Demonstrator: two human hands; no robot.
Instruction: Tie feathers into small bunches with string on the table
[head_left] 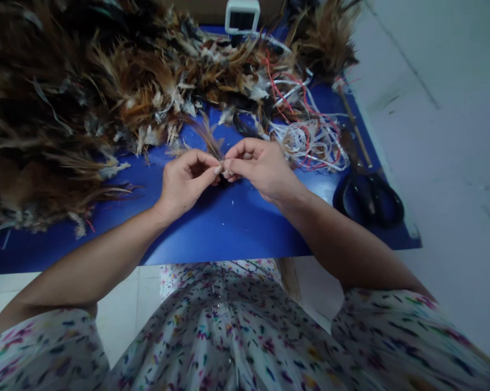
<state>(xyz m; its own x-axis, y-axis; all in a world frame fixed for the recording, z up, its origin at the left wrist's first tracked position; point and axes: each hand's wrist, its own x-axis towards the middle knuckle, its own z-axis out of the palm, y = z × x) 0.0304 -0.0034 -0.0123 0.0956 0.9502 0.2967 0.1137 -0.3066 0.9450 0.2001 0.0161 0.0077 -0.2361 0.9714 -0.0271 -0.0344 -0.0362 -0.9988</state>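
Note:
My left hand [186,182] and my right hand [258,165] meet over the middle of a blue table [212,233]. Both pinch the base of a small bunch of brown feathers [211,142] that points away from me. Fingers of both hands are closed, thumbs and forefingers pressed together where they touch. What lies at the very pinch point is hidden by the fingertips.
A large heap of brown, black and white feathers [74,103] covers the left and back of the table. A tangle of white and red cords [310,136] lies right of my hands. Black scissors [369,198] and a thin stick [357,133] rest near the right edge. A small white device [242,16] stands at the back.

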